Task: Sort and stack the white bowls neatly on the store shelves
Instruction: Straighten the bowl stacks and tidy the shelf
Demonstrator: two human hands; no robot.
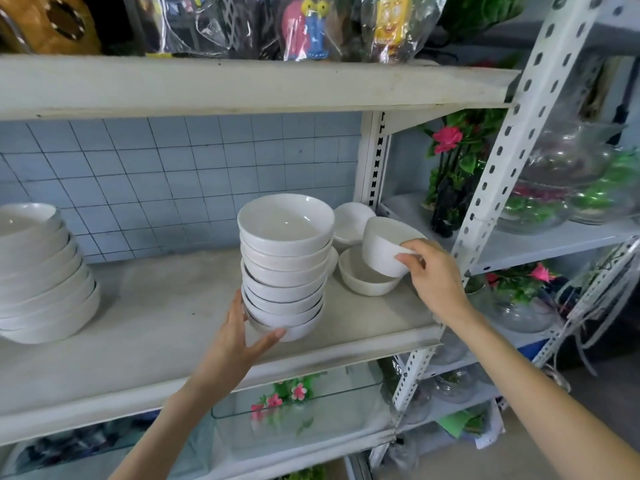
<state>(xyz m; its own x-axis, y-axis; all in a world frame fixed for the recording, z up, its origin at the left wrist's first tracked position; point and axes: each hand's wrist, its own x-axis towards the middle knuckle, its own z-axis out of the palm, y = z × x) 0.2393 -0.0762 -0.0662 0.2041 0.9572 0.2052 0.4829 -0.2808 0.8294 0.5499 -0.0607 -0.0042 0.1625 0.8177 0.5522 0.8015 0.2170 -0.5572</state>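
A tall stack of several white bowls [285, 268] stands on the middle shelf [166, 334]. My left hand [242, 337] cups the bottom bowl of that stack, thumb in front. My right hand [436, 275] grips a single white bowl [384, 247] by its rim, tilted and held just above another white bowl [363, 282] that rests on the shelf. One more white bowl [351, 223] sits behind, near the shelf post. A second stack of wider white bowls [41, 275] stands at the far left of the same shelf.
The upper shelf [242, 84] carries bagged toys [346, 26] overhead. A perforated metal upright [498, 161] rises at the right, with glass bowls [571, 174] and artificial flowers [450, 143] on the neighbouring rack. A glass tank [304, 407] sits on the shelf below.
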